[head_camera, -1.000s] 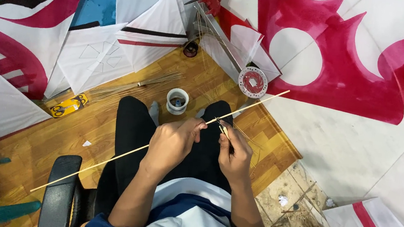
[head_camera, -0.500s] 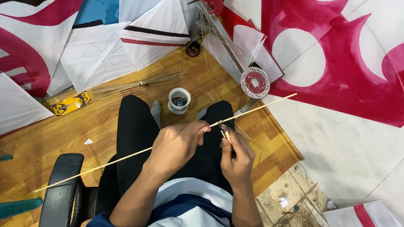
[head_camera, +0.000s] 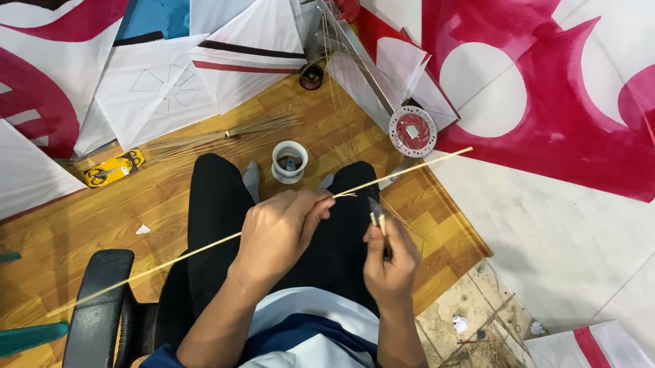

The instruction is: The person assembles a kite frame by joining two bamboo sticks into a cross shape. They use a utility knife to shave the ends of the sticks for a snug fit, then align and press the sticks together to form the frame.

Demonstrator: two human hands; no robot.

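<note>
My left hand (head_camera: 280,229) grips a long thin bamboo stick (head_camera: 406,170) that runs from the lower left, over my lap, up to the right. A thin shaving curls off the stick just past my fingers. My right hand (head_camera: 390,255) is closed on a small knife (head_camera: 377,215), blade end up, a short way right of the stick. Both hands hover above my black-trousered legs.
A white roll of tape (head_camera: 289,161) stands on the wooden floor (head_camera: 156,198) by my feet. A red-and-white string spool (head_camera: 412,130) lies beyond. White and red kites (head_camera: 563,103) cover the floor around. A bundle of thin sticks (head_camera: 211,138) and a yellow packet (head_camera: 112,169) lie left; a black chair arm (head_camera: 99,314) is at lower left.
The stick has slid a little through my left hand, and my right hand with the knife has drawn slightly away from it.
</note>
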